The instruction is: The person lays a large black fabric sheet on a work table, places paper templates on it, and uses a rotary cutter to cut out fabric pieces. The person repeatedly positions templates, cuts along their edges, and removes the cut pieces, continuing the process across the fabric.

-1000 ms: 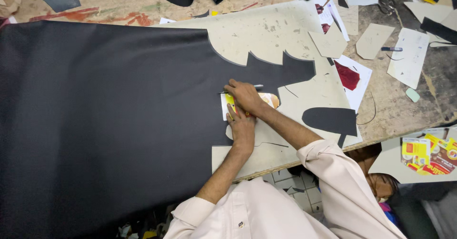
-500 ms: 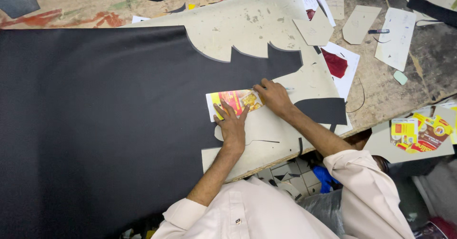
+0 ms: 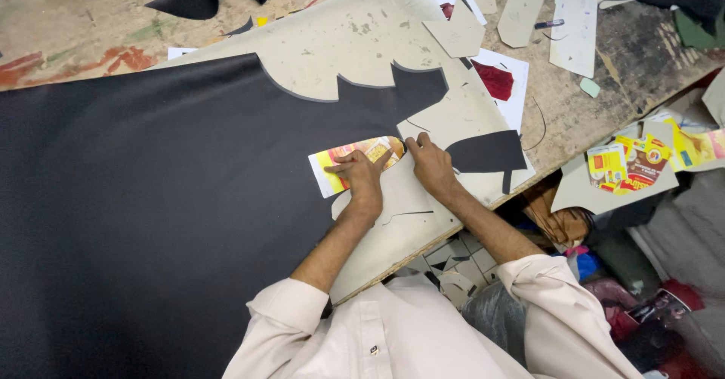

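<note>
A large black sheet (image 3: 151, 198) of leather-like material covers the picture from 9 o'clock to the centre, lying on a pale beige cutting board (image 3: 340, 39) whose bare part shows toward 12 o'clock; the sheet's upper right edge is cut in scalloped curves. Just right of centre, a colourful printed card pattern (image 3: 343, 160), yellow, orange and red, lies flat on the edge of the black sheet. The left hand (image 3: 361, 175) rests palm down on this pattern, fingers spread and pressed flat on it, holding it against the sheet. Touching it at its 3 o'clock side, the right hand (image 3: 430, 164) lies with fingers bunched at the pattern's right tip, against the board; whether it pinches a tool cannot be told. Both forearms run down toward 6 o'clock into cream shirt sleeves. At 3 o'clock of the right hand, a small cut black piece (image 3: 487, 152) lies on the board, near its edge. Toward 1 o'clock, a white paper with a dark red shape (image 3: 495, 81) sits on the worn wooden table (image 3: 75, 16). At 3 o'clock of the picture, well apart from the hands, more printed card pieces (image 3: 630, 164) lie in a loose pile.
</note>
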